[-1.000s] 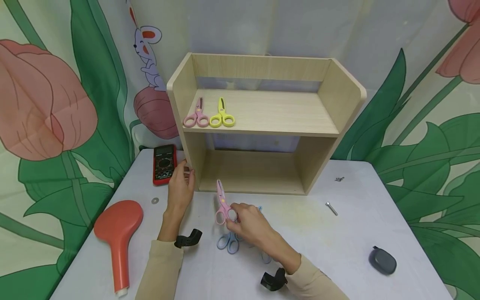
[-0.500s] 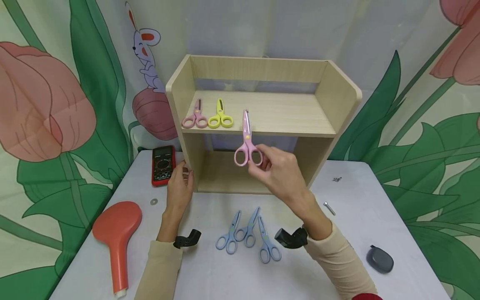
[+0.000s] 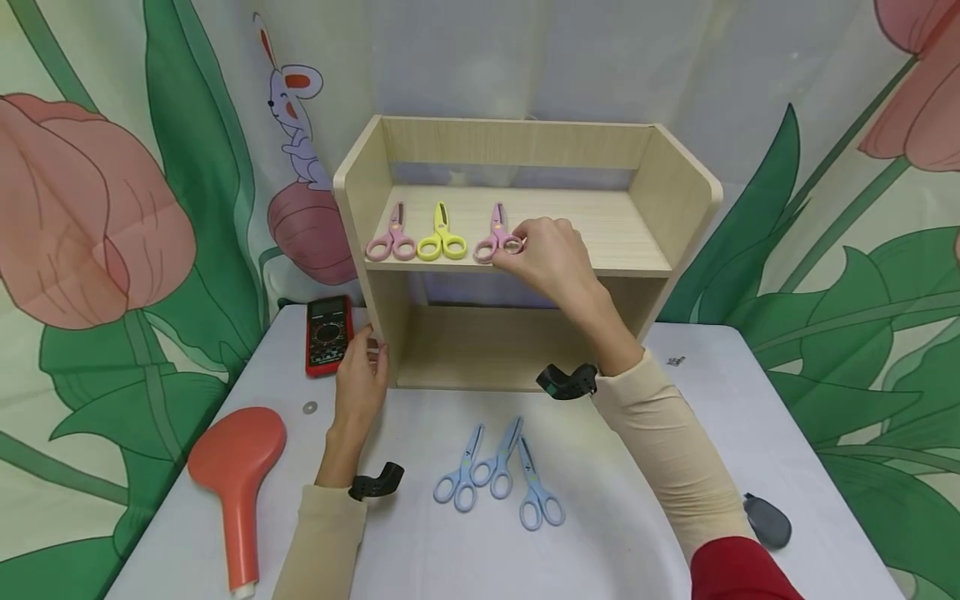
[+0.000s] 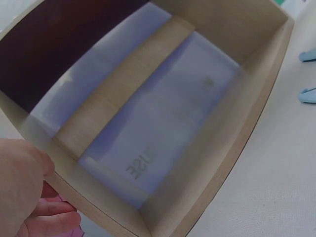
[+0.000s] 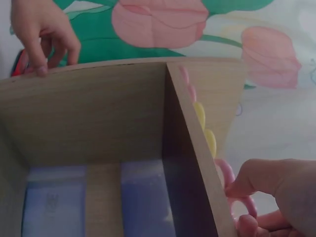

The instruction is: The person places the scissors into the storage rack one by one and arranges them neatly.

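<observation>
Pink scissors (image 3: 497, 222) stand in line with another pink pair (image 3: 396, 220) and a yellow pair (image 3: 442, 220) on the upper board of a two-tier wooden shelf (image 3: 585, 225). My right hand (image 3: 551, 254) pinches one handle loop of the rightmost pair; in the right wrist view its thumb and fingers close on the pink loop (image 5: 225, 170) at the board's edge. At the lower left, my left hand (image 3: 362, 371) holds the front edge of the shelf's left side panel, its fingers curled along the outer face. Three light blue scissors (image 3: 531, 479) lie on the white table.
A red-and-black multimeter (image 3: 327, 335) lies left of the shelf, by my left hand. Nearer are a washer (image 3: 310, 407) and an orange paddle-shaped object (image 3: 238, 475). On the right are small metal pieces (image 3: 676, 361) and a dark grey rounded object (image 3: 768, 522) partly behind my sleeve.
My right hand has carried the pink scissors from the table up to the shelf's upper board, right of the yellow pair. The left hand stays at the side panel.
</observation>
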`<state>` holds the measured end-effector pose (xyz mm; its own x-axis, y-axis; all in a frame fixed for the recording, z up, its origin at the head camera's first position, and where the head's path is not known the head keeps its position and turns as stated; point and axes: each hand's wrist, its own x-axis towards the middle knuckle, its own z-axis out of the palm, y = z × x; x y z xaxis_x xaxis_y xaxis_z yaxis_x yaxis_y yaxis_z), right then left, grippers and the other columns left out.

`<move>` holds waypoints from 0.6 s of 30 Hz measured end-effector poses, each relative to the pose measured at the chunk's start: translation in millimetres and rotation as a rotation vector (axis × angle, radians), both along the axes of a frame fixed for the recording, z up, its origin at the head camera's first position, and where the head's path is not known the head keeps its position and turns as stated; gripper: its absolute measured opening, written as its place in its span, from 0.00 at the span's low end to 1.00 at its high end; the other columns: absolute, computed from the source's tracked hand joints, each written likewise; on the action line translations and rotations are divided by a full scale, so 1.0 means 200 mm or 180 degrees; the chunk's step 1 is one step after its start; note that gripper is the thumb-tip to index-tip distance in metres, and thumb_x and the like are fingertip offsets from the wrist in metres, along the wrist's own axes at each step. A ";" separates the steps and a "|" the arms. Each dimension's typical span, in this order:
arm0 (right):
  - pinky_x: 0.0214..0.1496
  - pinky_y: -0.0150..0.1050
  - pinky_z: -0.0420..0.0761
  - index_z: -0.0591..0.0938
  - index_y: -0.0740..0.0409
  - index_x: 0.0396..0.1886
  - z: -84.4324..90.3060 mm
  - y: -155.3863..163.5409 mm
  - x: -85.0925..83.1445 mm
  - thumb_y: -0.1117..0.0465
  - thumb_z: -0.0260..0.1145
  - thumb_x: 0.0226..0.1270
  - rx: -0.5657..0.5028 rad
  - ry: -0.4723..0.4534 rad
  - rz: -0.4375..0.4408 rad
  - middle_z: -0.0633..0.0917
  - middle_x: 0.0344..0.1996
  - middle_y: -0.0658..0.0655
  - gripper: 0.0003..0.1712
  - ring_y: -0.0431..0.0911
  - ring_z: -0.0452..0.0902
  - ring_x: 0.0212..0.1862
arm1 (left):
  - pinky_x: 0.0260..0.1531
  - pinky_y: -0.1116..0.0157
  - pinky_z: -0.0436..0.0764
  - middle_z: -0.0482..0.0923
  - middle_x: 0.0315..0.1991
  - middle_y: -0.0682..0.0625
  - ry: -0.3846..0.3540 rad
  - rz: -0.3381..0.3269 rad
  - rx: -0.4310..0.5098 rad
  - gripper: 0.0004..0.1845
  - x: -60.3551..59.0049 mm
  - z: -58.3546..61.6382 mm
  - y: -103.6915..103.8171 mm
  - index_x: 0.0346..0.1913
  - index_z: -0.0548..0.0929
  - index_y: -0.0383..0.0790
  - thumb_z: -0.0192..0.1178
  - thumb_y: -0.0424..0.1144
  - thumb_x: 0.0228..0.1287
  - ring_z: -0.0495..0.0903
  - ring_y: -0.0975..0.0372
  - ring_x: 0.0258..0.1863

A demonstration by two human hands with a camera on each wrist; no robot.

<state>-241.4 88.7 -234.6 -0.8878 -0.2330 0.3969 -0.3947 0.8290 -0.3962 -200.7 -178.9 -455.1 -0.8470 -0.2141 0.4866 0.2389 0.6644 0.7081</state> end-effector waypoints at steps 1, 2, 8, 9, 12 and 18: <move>0.23 0.34 0.52 0.73 0.52 0.15 0.00 0.00 -0.01 0.51 0.64 0.56 0.0023 -0.0078 -0.0017 0.60 0.14 0.45 0.16 0.42 0.56 0.23 | 0.44 0.51 0.88 0.78 0.51 0.36 -0.0012 0.0002 0.0005 0.22 0.00 0.00 0.00 0.67 0.69 0.33 0.57 0.35 0.74 0.85 0.48 0.45; 0.22 0.34 0.52 0.72 0.51 0.15 0.01 -0.01 -0.01 0.52 0.63 0.56 0.0057 -0.0130 -0.0033 0.61 0.14 0.45 0.15 0.42 0.56 0.23 | 0.45 0.51 0.88 0.78 0.51 0.36 -0.0014 0.0006 0.0016 0.22 0.00 0.00 0.00 0.66 0.70 0.34 0.57 0.35 0.74 0.85 0.48 0.45; 0.22 0.35 0.55 0.67 0.51 0.17 0.00 -0.01 -0.03 0.55 0.57 0.56 0.0269 -0.0231 -0.0060 0.64 0.16 0.47 0.13 0.44 0.60 0.24 | 0.45 0.52 0.88 0.79 0.50 0.36 -0.0017 0.0009 0.0040 0.22 0.00 -0.01 0.01 0.66 0.70 0.34 0.58 0.34 0.73 0.85 0.48 0.44; 0.23 0.36 0.56 0.68 0.52 0.18 0.00 -0.01 -0.04 0.55 0.56 0.56 0.0287 -0.0236 -0.0045 0.65 0.17 0.48 0.12 0.44 0.61 0.25 | 0.45 0.52 0.88 0.79 0.50 0.36 -0.0009 0.0006 0.0046 0.22 0.00 -0.01 0.01 0.65 0.71 0.34 0.58 0.34 0.72 0.86 0.48 0.44; 0.25 0.37 0.64 0.79 0.55 0.29 0.00 0.00 -0.03 0.53 0.56 0.59 0.0251 -0.0263 -0.0003 0.74 0.19 0.49 0.11 0.45 0.69 0.28 | 0.44 0.52 0.88 0.79 0.49 0.36 0.0013 0.0001 0.0053 0.22 0.00 0.00 0.01 0.65 0.71 0.34 0.59 0.34 0.72 0.86 0.48 0.43; 0.32 0.43 0.77 0.82 0.60 0.57 -0.07 0.03 0.06 0.49 0.59 0.65 -0.0195 0.0204 0.0180 0.83 0.30 0.55 0.27 0.49 0.77 0.34 | 0.44 0.52 0.88 0.79 0.50 0.36 -0.0002 -0.0008 0.0038 0.22 0.00 0.01 0.00 0.65 0.71 0.33 0.58 0.35 0.73 0.86 0.47 0.43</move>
<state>-230.4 95.0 -248.2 -0.8463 -0.2556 0.4674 -0.4663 0.7797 -0.4179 -200.7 -179.3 -453.0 -0.8478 -0.2178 0.4834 0.2401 0.6552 0.7163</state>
